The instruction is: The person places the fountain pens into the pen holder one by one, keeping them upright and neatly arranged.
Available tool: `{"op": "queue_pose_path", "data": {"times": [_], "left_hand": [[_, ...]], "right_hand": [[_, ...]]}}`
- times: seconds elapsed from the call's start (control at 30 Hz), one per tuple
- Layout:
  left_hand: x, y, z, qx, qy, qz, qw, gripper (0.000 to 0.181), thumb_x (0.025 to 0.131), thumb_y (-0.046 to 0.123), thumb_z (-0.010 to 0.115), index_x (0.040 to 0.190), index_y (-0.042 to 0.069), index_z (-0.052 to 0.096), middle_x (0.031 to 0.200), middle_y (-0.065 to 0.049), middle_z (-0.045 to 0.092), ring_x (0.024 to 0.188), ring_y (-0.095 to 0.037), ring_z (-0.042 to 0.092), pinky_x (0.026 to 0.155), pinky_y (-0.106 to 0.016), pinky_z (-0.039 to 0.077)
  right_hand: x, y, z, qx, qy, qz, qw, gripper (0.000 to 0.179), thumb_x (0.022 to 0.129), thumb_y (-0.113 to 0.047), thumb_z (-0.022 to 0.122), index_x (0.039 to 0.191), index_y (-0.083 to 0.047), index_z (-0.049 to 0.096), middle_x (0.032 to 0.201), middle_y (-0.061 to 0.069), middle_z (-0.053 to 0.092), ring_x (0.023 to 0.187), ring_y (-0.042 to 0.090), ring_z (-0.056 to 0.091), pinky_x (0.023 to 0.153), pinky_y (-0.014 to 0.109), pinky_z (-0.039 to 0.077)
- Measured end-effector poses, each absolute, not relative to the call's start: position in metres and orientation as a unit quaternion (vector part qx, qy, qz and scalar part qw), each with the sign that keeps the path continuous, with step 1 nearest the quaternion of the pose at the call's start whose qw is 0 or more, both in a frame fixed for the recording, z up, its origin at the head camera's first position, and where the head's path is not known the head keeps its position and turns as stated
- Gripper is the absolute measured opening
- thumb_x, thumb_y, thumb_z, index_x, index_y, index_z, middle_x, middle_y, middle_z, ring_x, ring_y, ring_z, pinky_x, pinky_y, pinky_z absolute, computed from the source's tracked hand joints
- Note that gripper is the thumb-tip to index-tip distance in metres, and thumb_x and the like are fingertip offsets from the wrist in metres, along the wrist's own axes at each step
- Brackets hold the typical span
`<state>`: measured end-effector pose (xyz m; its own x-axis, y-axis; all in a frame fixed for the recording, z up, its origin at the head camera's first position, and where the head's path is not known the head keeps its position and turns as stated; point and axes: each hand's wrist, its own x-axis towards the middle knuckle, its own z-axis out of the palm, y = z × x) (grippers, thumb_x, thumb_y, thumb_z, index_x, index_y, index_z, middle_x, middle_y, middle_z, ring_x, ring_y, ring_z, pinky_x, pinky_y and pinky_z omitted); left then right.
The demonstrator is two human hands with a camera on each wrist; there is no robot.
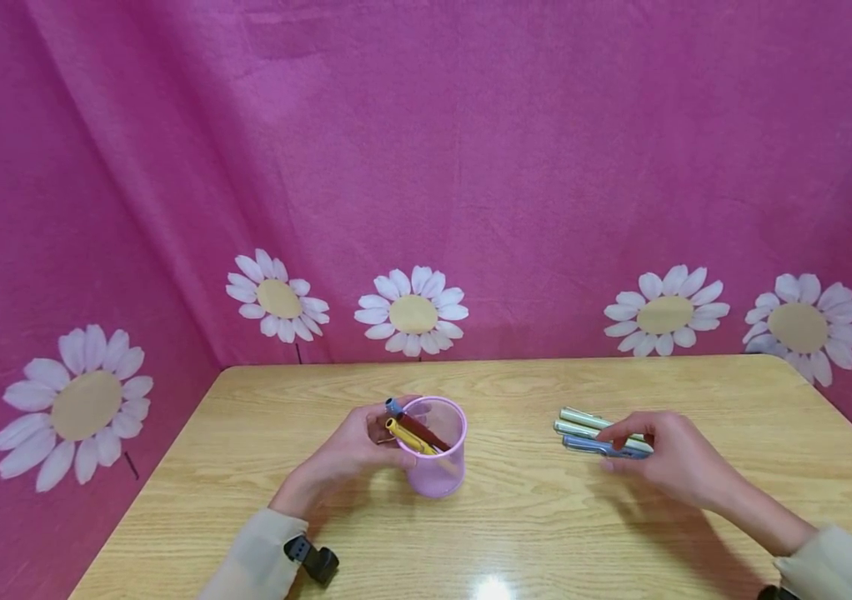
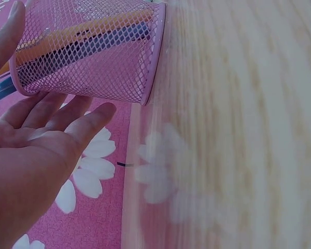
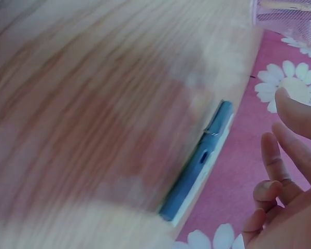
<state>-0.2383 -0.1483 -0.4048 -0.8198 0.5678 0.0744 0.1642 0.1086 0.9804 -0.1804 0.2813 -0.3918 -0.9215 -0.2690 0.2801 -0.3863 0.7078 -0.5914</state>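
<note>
A pink mesh pen holder (image 1: 437,475) stands upright on the table, with a yellow pen (image 1: 411,437), a dark red pen (image 1: 426,433) and a blue-grey pen (image 1: 393,407) leaning in it. My left hand (image 1: 354,450) holds it from the left near the rim, thumb at the front and fingers round the far side. To the right, a blue pen (image 3: 197,161) lies beside two pale green pens (image 1: 579,415). My right hand (image 1: 669,458) hovers over their right ends; in the right wrist view its fingers (image 3: 272,155) are apart from the pens.
The wooden table (image 1: 516,517) ends at a pink curtain (image 1: 471,167) printed with white daisies, behind and at both sides. A black strap (image 1: 309,558) sits on my left sleeve's cuff.
</note>
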Motion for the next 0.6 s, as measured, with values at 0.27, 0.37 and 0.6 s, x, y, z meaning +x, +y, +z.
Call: {"op": "queue_pose_path", "data": {"times": [0.27,0.37,0.6], "left_hand": [[-0.238,-0.149,-0.406,0.256,0.718,0.626,0.165,0.073,0.089,0.009,0.086,0.153,-0.002,0.051,0.143,-0.024,0.061,0.126,-0.03,0.062,0.107,-0.037,0.051],[-0.238,-0.149,-0.406,0.255,0.719,0.625,0.166,0.073,0.089,0.009,0.086,0.152,-0.001,0.052,0.142,-0.023,0.061,0.127,-0.029,0.062,0.108,-0.037,0.051],[-0.236,-0.149,-0.404,0.248,0.725,0.621,0.165,0.071,0.089,0.008,0.086,0.152,0.001,0.053,0.141,-0.022,0.062,0.127,-0.031,0.061,0.109,-0.039,0.051]], "right_hand": [[-0.182,0.292,-0.402,0.167,-0.935,0.307,0.066,0.03,0.078,-0.02,0.095,0.105,-0.013,0.083,0.085,-0.008,0.067,0.081,0.016,0.057,0.067,0.027,0.044],[-0.183,0.295,-0.405,0.167,-0.938,0.294,0.07,0.031,0.077,-0.021,0.096,0.104,-0.014,0.083,0.086,-0.008,0.067,0.082,0.016,0.057,0.07,0.028,0.045],[-0.186,0.3,-0.41,0.175,-0.937,0.295,0.072,0.03,0.077,-0.02,0.096,0.103,-0.014,0.083,0.087,-0.008,0.066,0.082,0.015,0.056,0.071,0.029,0.046]]}}
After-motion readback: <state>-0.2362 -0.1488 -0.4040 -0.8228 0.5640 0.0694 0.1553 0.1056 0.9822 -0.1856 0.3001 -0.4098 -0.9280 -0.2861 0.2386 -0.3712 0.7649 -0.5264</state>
